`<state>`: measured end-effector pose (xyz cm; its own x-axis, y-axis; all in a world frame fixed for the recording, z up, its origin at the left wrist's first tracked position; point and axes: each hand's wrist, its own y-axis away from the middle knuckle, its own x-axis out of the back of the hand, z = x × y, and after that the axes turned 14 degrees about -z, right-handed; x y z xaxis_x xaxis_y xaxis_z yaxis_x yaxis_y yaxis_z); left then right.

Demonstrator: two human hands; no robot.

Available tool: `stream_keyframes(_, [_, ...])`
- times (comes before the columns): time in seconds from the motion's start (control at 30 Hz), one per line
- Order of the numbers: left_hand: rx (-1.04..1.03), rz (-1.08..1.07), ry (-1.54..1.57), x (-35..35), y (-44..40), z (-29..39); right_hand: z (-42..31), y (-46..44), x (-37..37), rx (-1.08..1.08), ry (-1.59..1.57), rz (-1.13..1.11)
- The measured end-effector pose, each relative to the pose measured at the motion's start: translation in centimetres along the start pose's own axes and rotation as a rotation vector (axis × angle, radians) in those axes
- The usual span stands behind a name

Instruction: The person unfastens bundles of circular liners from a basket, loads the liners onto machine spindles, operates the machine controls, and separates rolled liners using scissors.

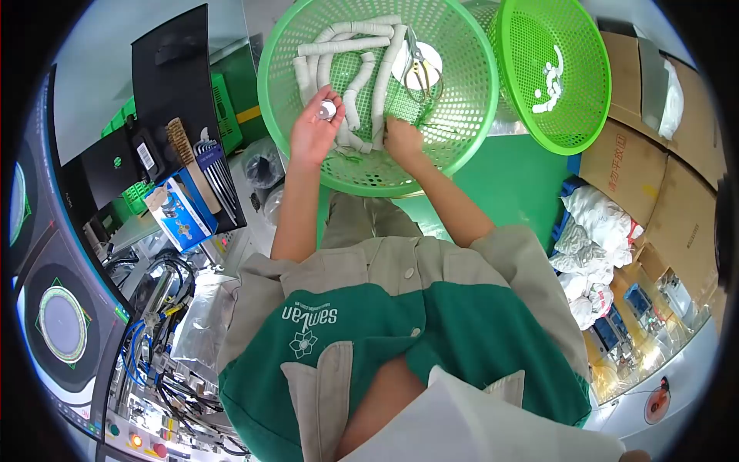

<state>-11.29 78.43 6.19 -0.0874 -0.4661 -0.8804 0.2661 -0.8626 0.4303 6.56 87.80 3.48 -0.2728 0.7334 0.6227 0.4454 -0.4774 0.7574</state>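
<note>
My left hand (pixel 312 129) is closed around a small round piece (pixel 327 109) with a white face and a shiny rim, held over the near left side of a large green perforated basket (pixel 279 73). Inside that basket lie several long, curved rows of whitish stacked pieces (pixel 382 81). My right hand (pixel 403 142) reaches low into the basket beside the lower end of one row. Its fingers are curled, and what they grip, if anything, is hidden. Scissors (pixel 418 68) with yellowish handles rest on a white disc (pixel 436 58) in the basket, near thin green strands (pixel 425 115).
A second green basket (pixel 599 85) at the right holds small white pieces (pixel 549 81). Cardboard boxes (pixel 623 162) and white bags (pixel 589 231) stand at the right. On the left are a monitor (pixel 65 323), a brush (pixel 185 146), hex keys (pixel 215 173) and cabled machinery (pixel 165 331).
</note>
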Motion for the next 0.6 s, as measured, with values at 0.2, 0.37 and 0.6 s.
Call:
stream_keyframes(0.2, [0.081,0.029,0.044,-0.5,-0.2,-1.3,1.7,2.7,5.1,0.122,-0.573,0.194])
stream_keyframes(0.37, [0.135,-0.073,0.058,-1.2,-0.4,-3.7,-3.0,5.0,7.6,0.523,-0.421,0.557])
stream_keyframes(0.6, [0.025,-0.013,0.017,-1.6,0.5,-2.0,-4.1,3.6,6.1,0.608,-0.456,0.553])
